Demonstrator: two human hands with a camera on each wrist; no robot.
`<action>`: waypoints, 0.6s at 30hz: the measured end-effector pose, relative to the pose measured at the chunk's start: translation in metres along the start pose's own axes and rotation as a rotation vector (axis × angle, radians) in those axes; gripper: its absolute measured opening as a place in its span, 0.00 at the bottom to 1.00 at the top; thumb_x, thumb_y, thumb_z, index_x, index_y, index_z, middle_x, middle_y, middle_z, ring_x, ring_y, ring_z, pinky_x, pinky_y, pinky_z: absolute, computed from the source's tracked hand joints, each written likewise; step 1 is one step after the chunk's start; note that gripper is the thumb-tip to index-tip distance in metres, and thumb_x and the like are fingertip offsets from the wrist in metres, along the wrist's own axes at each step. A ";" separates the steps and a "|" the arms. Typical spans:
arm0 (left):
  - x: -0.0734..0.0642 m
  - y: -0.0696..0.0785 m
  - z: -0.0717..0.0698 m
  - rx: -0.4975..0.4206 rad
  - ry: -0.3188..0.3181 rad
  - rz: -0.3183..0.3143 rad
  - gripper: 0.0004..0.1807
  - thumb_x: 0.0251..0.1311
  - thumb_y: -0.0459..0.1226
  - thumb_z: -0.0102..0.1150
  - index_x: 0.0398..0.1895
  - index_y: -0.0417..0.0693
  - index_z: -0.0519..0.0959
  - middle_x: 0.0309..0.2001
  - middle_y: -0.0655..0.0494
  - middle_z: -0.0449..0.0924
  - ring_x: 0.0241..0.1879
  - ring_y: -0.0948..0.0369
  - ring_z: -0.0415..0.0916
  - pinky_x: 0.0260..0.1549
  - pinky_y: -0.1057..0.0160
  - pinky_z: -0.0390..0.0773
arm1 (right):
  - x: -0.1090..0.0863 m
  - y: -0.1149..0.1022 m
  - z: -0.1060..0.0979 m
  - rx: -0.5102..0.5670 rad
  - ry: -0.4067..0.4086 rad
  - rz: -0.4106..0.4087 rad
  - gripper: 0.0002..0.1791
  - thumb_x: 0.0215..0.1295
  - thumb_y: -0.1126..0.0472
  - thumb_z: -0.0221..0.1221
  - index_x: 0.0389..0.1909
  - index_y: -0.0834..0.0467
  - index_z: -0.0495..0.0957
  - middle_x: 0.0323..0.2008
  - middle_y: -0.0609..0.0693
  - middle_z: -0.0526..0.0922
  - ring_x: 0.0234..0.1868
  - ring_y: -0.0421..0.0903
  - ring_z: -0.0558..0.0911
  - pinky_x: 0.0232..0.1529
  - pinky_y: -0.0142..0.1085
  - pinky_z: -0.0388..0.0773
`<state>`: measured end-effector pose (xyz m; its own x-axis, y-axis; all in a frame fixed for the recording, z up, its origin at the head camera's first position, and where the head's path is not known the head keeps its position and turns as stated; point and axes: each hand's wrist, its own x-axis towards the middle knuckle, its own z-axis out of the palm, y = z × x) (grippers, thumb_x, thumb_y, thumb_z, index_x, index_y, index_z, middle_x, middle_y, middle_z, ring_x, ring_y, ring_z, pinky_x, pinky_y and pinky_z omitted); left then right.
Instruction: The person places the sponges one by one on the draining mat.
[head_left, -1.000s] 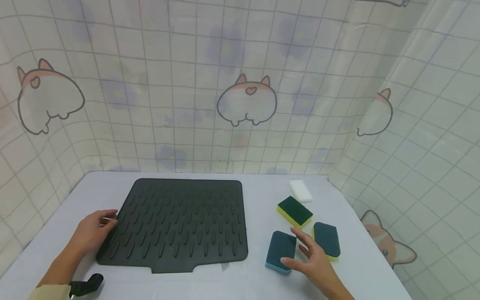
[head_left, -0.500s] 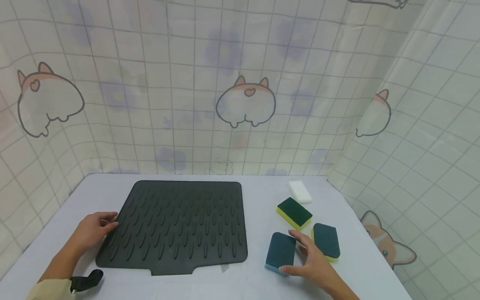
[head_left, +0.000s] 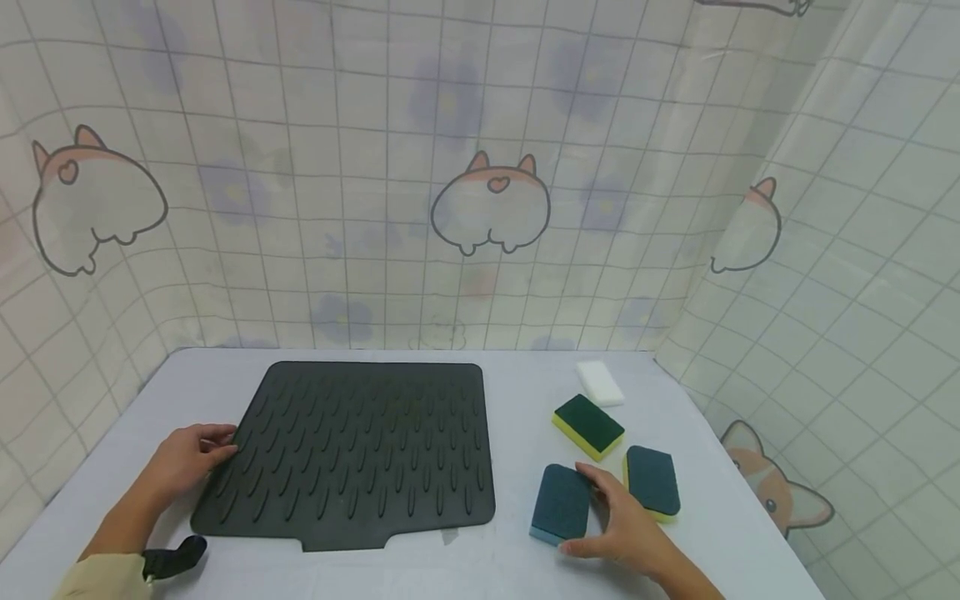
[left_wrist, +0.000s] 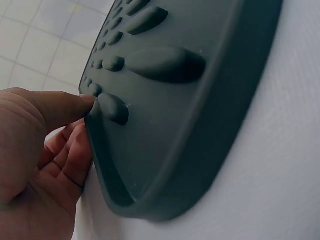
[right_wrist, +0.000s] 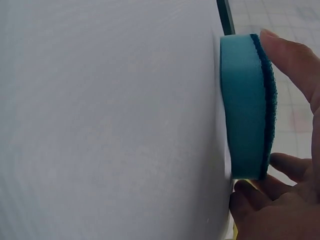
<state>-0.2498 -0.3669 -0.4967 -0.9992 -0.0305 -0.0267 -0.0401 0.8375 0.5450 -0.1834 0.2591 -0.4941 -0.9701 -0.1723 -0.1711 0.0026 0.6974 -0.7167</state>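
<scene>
A dark grey rubber mat [head_left: 360,446] with rows of raised oval ribs lies flat on the left and middle of the table. My left hand [head_left: 183,458] pinches its left edge; in the left wrist view the thumb [left_wrist: 70,107] lies on the rim and the other fingers curl beneath it. To the right of the mat lies a blue scouring sponge [head_left: 561,502] with a dark blue pad on top. My right hand [head_left: 626,529] spans it, thumb at the near end and index finger at the far right corner. In the right wrist view the sponge's [right_wrist: 245,105] foam side faces the camera.
Two yellow sponges lie close by: a green-topped sponge [head_left: 588,426] behind and a blue-topped sponge [head_left: 652,482] right of the right hand. A white block [head_left: 600,383] lies farther back. A patterned curtain [head_left: 375,208] stands behind the white table [head_left: 517,400].
My right thumb has slid from the top of the blue sponge down to its near end, and the index finger has come in against the far corner. The left hand stays on the mat.
</scene>
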 end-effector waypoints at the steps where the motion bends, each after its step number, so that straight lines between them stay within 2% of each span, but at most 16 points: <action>1: 0.000 0.000 -0.001 -0.004 -0.001 -0.002 0.25 0.67 0.34 0.62 0.61 0.24 0.74 0.49 0.29 0.81 0.49 0.37 0.80 0.43 0.44 0.81 | 0.000 0.000 0.000 -0.003 -0.001 0.000 0.64 0.40 0.39 0.81 0.78 0.53 0.59 0.77 0.57 0.63 0.77 0.60 0.65 0.72 0.54 0.66; 8: 0.003 -0.004 -0.001 -0.012 0.010 -0.005 0.24 0.67 0.35 0.63 0.60 0.26 0.76 0.47 0.32 0.83 0.46 0.42 0.81 0.42 0.44 0.80 | 0.000 -0.002 0.000 -0.025 0.000 -0.012 0.67 0.37 0.40 0.82 0.78 0.55 0.58 0.77 0.58 0.63 0.77 0.61 0.63 0.73 0.56 0.64; 13: 0.004 -0.009 -0.001 -0.018 -0.004 -0.016 0.26 0.67 0.38 0.64 0.61 0.26 0.75 0.47 0.34 0.84 0.45 0.45 0.82 0.41 0.46 0.80 | 0.000 -0.002 0.000 -0.022 -0.004 -0.015 0.68 0.36 0.40 0.82 0.78 0.55 0.58 0.77 0.58 0.62 0.78 0.61 0.62 0.74 0.58 0.61; 18: 0.004 -0.011 -0.001 -0.023 -0.004 -0.020 0.26 0.67 0.38 0.64 0.61 0.26 0.75 0.46 0.36 0.84 0.44 0.47 0.81 0.36 0.54 0.78 | 0.000 -0.003 0.001 -0.039 -0.003 -0.002 0.69 0.36 0.39 0.82 0.78 0.57 0.57 0.77 0.59 0.63 0.78 0.61 0.62 0.73 0.57 0.62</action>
<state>-0.2534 -0.3766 -0.5021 -0.9982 -0.0447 -0.0406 -0.0598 0.8239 0.5636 -0.1831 0.2567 -0.4923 -0.9694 -0.1753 -0.1719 -0.0084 0.7236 -0.6902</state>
